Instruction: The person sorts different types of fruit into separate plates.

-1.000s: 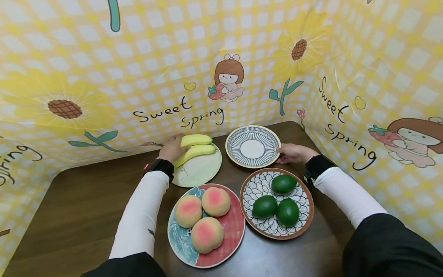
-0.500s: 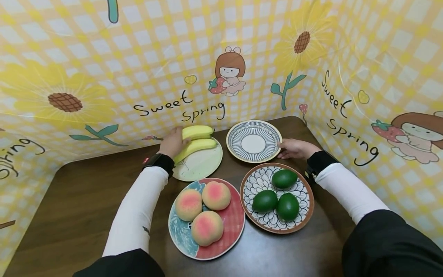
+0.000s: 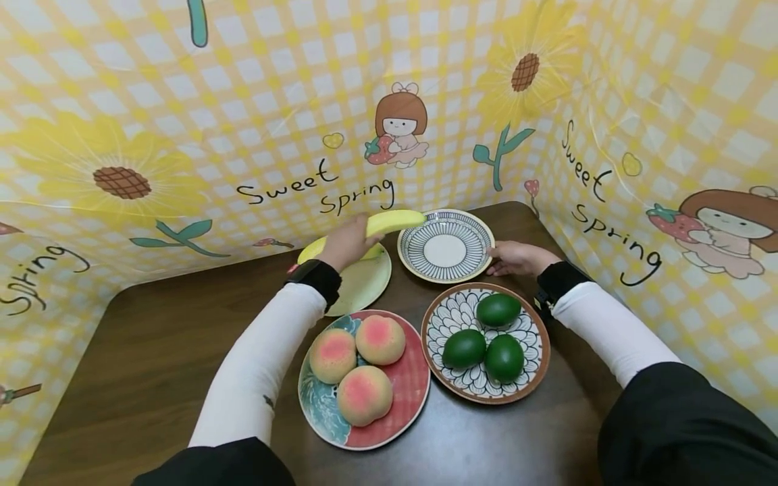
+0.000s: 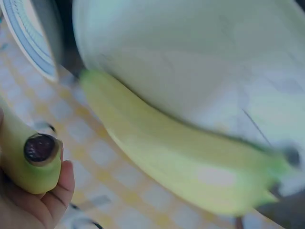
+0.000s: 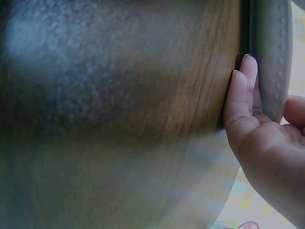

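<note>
My left hand (image 3: 348, 243) grips a yellow banana (image 3: 398, 219) above the pale green plate (image 3: 367, 287); the banana's far tip overlaps the rim of the striped plate (image 3: 446, 251). A second banana (image 4: 176, 148) lies along the pale plate's edge, partly hidden by the hand in the head view. The striped plate has nothing on it but that overlap. My right hand (image 3: 516, 258) pinches its right rim, thumb on the upper side and fingers beneath, as the right wrist view shows at the plate's wall (image 5: 274, 52).
Nearer me, a red and blue plate (image 3: 408, 405) bears several peaches (image 3: 365, 395). Beside it a brown-rimmed, petal-patterned plate (image 3: 535, 391) holds several dark green oval fruits (image 3: 504, 358). A checked cloth (image 3: 267, 101) stands around the back and sides of the brown table (image 3: 152, 351).
My left hand has lifted one banana off the pale green plate and carried it right, toward the striped plate. My right hand stays at the striped plate's rim.
</note>
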A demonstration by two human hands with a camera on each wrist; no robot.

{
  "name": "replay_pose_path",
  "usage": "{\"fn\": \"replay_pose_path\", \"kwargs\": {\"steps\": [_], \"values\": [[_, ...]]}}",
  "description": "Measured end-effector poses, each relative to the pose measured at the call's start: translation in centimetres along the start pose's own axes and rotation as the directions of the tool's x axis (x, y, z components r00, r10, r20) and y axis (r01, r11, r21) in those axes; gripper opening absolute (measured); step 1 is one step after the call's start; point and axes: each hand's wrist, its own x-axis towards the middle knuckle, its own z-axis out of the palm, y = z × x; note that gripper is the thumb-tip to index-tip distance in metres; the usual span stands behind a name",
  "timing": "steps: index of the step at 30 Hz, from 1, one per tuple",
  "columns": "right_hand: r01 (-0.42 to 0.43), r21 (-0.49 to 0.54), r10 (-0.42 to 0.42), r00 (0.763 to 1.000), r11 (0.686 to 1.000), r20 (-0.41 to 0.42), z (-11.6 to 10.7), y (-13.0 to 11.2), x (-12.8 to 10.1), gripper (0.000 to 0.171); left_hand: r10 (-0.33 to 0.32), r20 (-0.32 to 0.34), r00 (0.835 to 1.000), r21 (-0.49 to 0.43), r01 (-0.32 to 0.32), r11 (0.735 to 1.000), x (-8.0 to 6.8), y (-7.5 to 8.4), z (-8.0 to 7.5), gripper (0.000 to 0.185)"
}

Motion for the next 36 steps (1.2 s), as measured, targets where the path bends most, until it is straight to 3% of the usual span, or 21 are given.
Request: {"fn": "replay_pose_path", "kwargs": {"steps": [7, 12, 16, 20, 23, 29, 36], "values": [[0.005, 0.011, -0.005, 1.0, 1.0, 0.004, -0.1, 0.1, -0.2, 0.049, 0.025, 0.155, 0.988, 0.053, -0.034, 0.998, 1.8, 5.6, 1.4, 0.056], [0.004, 0.01, -0.004, 1.0, 1.0, -0.012, -0.4, 0.3, -0.4, 0.049, -0.058, 0.275, 0.96, 0.095, 0.033, 0.995, 2.9, 9.1, 2.7, 0.06], [0.013, 0.006, -0.013, 1.0, 1.0, -0.005, -0.3, 0.2, -0.5, 0.049, -0.12, 0.343, 0.932, 0.061, 0.105, 0.993, 2.9, 11.4, 3.4, 0.058], [0.019, -0.006, -0.019, 1.0, 1.0, -0.016, -0.1, -0.1, -0.2, 0.049, -0.14, 0.359, 0.923, 0.012, 0.146, 0.989, 3.4, 12.5, 4.6, 0.054], [0.024, -0.017, -0.024, 0.999, 1.0, -0.03, -0.1, -0.3, 0.0, 0.048, -0.15, 0.341, 0.928, -0.012, 0.164, 0.986, 4.1, 12.9, 5.6, 0.055], [0.033, -0.015, -0.034, 0.998, 0.999, -0.044, 0.1, -0.5, -0.3, 0.043, -0.206, 0.327, 0.922, -0.048, 0.234, 0.971, 4.6, 13.9, 6.6, 0.069], [0.093, 0.021, -0.093, 0.996, 0.995, -0.011, -1.1, 2.1, 1.7, 0.034, -0.234, 0.34, 0.911, -0.055, 0.268, 0.962, 4.1, 15.2, 7.4, 0.071]]}}
